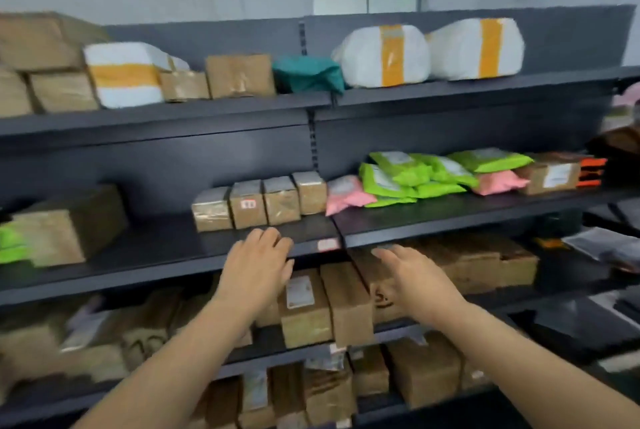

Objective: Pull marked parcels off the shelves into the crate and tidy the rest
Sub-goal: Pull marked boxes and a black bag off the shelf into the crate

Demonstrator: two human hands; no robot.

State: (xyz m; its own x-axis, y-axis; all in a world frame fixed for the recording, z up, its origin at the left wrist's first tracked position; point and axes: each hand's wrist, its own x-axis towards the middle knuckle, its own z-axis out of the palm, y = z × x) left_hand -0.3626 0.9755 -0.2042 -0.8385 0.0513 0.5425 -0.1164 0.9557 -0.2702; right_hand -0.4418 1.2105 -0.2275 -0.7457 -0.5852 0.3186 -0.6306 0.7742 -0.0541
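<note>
Evidently picking is in hand: both hands are empty, fingers loosely spread, the left hand (pixel 258 255) hovering at the dark grey metal middle shelf (pixel 138 255) before four small taped brown cardboard boxes (pixel 259 203), the right hand (pixel 405 265) beside it. One box, second from left (pixel 247 204), bears a red-marked sticker (pixel 248 204); lifting that alone seems next, though no crate shows.

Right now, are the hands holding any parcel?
No, the left hand and the right hand both reach toward the shelf with open fingers, gripping nothing.
</note>
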